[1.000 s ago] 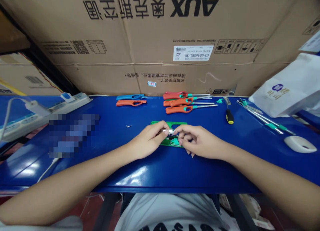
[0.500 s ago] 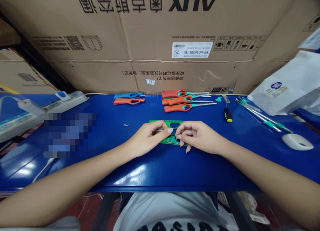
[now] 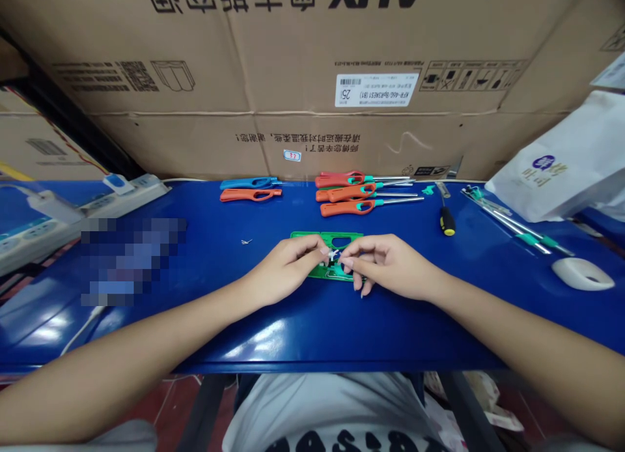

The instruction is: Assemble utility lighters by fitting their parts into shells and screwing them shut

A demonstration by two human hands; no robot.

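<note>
In the middle of the blue table lie green lighter casing halves [image 3: 300, 235], partly covered by my hands. My left hand [image 3: 286, 269] is closed over their left end, pinching a small whitish part [image 3: 333, 255] between thumb and forefinger. Facing it from the right, my right hand [image 3: 390, 263] has thumb and forefinger pressed together close to that part. Whatever these right fingertips hold is too small to make out. Below the fingers, thin metal and dark bits show inside the lower casing half.
Orange and red lighters with metal tubes [image 3: 346, 208] lie behind my hands. Blue [image 3: 247, 183] and orange handles [image 3: 247, 195] lie left of them. A screwdriver [image 3: 446, 223], metal tubes [image 3: 517, 227], a white mouse-shaped object [image 3: 581, 273] and tiny pins [image 3: 246, 242] surround the work.
The whitish part now shows between my fingertips, where a clear piece lay along my left fingers before. My right fingertips have shifted slightly left. The view has tilted a little.
</note>
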